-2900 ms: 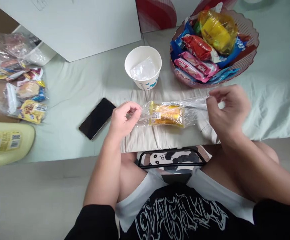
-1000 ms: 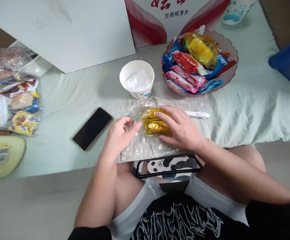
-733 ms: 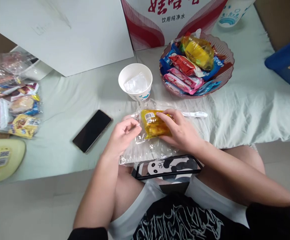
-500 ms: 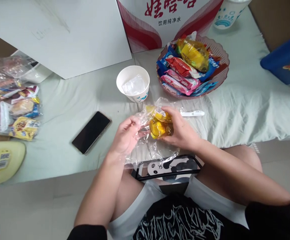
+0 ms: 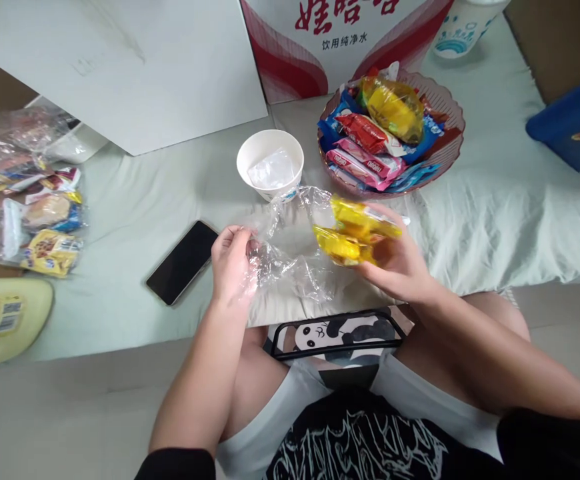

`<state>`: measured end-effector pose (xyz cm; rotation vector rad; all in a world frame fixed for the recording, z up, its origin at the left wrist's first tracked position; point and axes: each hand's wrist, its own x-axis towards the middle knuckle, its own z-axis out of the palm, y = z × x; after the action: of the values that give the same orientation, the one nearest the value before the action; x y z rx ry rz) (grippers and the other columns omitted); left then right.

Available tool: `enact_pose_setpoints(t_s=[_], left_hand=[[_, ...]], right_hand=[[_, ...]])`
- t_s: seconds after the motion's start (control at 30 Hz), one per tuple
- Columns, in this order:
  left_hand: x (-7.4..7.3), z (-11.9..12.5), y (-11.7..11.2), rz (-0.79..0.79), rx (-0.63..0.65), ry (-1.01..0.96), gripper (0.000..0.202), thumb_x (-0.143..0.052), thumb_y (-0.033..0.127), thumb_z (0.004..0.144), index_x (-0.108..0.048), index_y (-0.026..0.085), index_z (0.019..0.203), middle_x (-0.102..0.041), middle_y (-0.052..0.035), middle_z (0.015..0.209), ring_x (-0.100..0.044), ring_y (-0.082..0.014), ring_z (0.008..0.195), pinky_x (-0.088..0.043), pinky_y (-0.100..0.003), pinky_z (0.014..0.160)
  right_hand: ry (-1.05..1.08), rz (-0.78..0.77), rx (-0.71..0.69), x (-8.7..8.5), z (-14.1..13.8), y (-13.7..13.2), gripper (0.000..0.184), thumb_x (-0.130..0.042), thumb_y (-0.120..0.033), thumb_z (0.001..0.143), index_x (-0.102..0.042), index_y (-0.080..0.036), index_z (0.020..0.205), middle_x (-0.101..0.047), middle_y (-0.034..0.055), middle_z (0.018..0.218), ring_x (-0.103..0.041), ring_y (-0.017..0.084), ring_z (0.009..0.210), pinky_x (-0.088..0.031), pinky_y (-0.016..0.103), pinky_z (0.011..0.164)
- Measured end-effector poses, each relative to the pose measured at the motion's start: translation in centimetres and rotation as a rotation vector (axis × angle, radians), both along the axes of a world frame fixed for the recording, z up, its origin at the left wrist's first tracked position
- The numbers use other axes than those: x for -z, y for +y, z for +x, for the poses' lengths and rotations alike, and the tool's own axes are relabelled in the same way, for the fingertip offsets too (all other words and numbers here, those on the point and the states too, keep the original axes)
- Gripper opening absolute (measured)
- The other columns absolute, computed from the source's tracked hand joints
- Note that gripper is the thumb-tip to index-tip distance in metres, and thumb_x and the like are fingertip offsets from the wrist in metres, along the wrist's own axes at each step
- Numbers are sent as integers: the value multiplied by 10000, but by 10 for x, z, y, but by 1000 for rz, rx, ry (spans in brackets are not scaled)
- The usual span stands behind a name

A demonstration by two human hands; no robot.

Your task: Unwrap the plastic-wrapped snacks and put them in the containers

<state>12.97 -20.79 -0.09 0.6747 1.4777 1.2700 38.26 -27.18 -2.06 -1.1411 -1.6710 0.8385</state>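
My left hand [image 5: 235, 260] is closed on a crumpled clear plastic bag [image 5: 305, 273], which spreads out over the green cloth to its right. In my right hand [image 5: 400, 257] are yellow-wrapped snack packets [image 5: 350, 233], gripped between thumb and fingers and slightly blurred. Beyond them stands a glass bowl [image 5: 453, 137] heaped with wrapped snacks, a yellow packet [image 5: 395, 110] on top. A white paper cup [image 5: 270, 143] with a clear wrapper [image 5: 273, 170] inside is just past the bag. To the left of my left hand lies a black phone [image 5: 183, 263].
Bagged snacks [image 5: 45, 227] and a pale yellow jug [image 5: 7, 323] are at the left. White cartons [image 5: 170, 73] stand at the back. Another cup [image 5: 463, 30] and a blue container [image 5: 573, 123] are at the right. A panda-print case [image 5: 337, 337] sits by the front edge.
My right hand has moved right with the yellow snack packets, out of the clear bag. My left hand has drawn a little left, and the bag now hangs limp from it.
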Motion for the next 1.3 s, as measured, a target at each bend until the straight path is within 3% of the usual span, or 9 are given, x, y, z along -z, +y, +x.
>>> enact_pose_setpoints(t_s=[0.2, 0.3, 0.4, 0.5, 0.6, 0.73, 0.93, 1.1, 1.3], left_hand=[[-9, 4, 0, -34, -16, -107, 206, -732, 209, 644, -527, 202, 669, -559, 54, 581, -461, -57, 432, -250, -193, 387], [-8, 4, 0, -19, 5, -115, 207, -736, 213, 651, -530, 206, 661, -558, 54, 585, -467, -62, 438, -269, -195, 384], [-7, 5, 1, -8, 16, -89, 202, -742, 207, 652, -540, 200, 654, -562, 51, 590, -468, -56, 442, -287, -187, 393], [-7, 7, 2, 3, 10, -85, 203, -749, 200, 653, -546, 195, 652, -561, 52, 583, -485, -58, 450, -309, -175, 406], [-8, 7, 2, -20, 3, -64, 210, -760, 208, 668, -553, 194, 642, -518, 64, 524, -467, -63, 427, -294, -168, 397], [-9, 6, 1, -29, 19, -47, 204, -761, 210, 681, -564, 194, 633, -504, 63, 504, -422, -57, 403, -247, -170, 369], [-4, 2, 0, 70, 6, -107, 187, -755, 157, 636, -570, 183, 623, -523, 57, 539, -465, -44, 463, -264, -142, 399], [-7, 2, -1, 54, 23, -89, 215, -779, 194, 624, -564, 181, 621, -499, 64, 528, -448, -41, 441, -232, -152, 378], [-6, 3, -1, 34, 36, -69, 237, -789, 226, 597, -559, 185, 633, -516, 62, 541, -454, -45, 442, -226, -151, 369]], right_hand=[[-170, 548, 170, -58, 80, 24, 914, -872, -613, 725, -449, -520, 1529, -513, -33, 1512, -557, 320, 1379, -528, 534, 1127], [-512, 507, 133, -94, 120, 53, 963, -834, -689, 734, -412, -477, 1573, -529, 10, 1500, -604, 314, 1311, -541, 510, 1048], [-799, 390, -55, -112, 140, 83, 791, -677, -724, 864, -473, -398, 1555, -641, 79, 1344, -654, 278, 1212, -556, 477, 987], [-850, 322, -256, -113, 143, 110, 596, -622, -761, 867, -685, -342, 1285, -667, 83, 1187, -669, 215, 1059, -567, 407, 906], [-926, 212, -241, -109, 141, 128, 589, -661, -815, 772, -710, -297, 1049, -644, 70, 1099, -615, 188, 939, -509, 375, 770], [-1115, 121, -106, -113, 143, 135, 732, -704, -892, 642, -663, -277, 1037, -603, 75, 1161, -558, 213, 1002, -401, 358, 728], [-964, 214, -132, -129, 159, 120, 831, -587, -1029, 580, -617, -291, 961, -574, 43, 1013, -569, 180, 913, -454, 353, 734], [-1003, 275, -26, -118, 164, 113, 655, -447, -910, 844, -586, -278, 945, -615, 96, 969, -608, 210, 884, -502, 379, 737], [-1162, 159, 6, -105, 160, 138, 466, -853, -461, 777, -625, -217, 1102, -621, 92, 1088, -615, 205, 994, -513, 328, 827]])
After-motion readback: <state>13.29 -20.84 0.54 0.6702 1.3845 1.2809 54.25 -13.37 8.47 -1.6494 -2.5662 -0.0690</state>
